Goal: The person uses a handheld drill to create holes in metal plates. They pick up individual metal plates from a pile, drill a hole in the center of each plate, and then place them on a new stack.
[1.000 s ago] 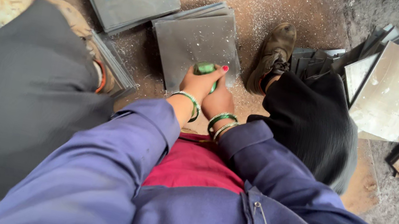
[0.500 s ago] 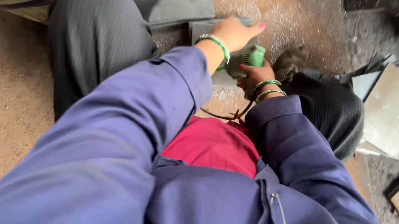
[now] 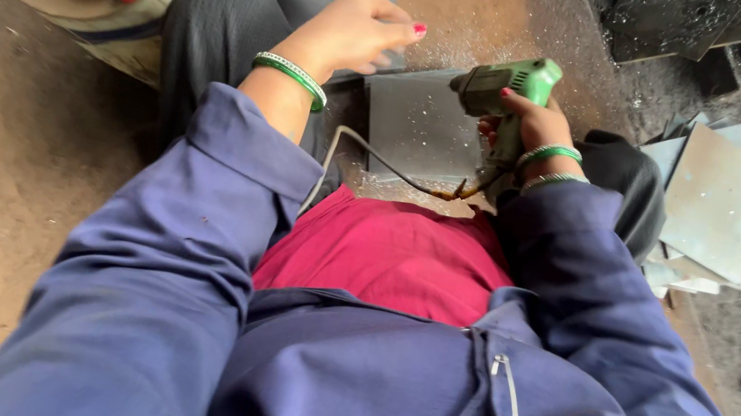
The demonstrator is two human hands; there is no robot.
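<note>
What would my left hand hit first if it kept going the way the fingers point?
Probably the green power drill in the right hand. The left hand points rightward above the grey metal plate, though depth is unclear.

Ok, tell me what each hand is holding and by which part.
The right hand grips the green power drill by its handle. The left hand holds nothing; it hovers open above the grey metal plate.
</note>
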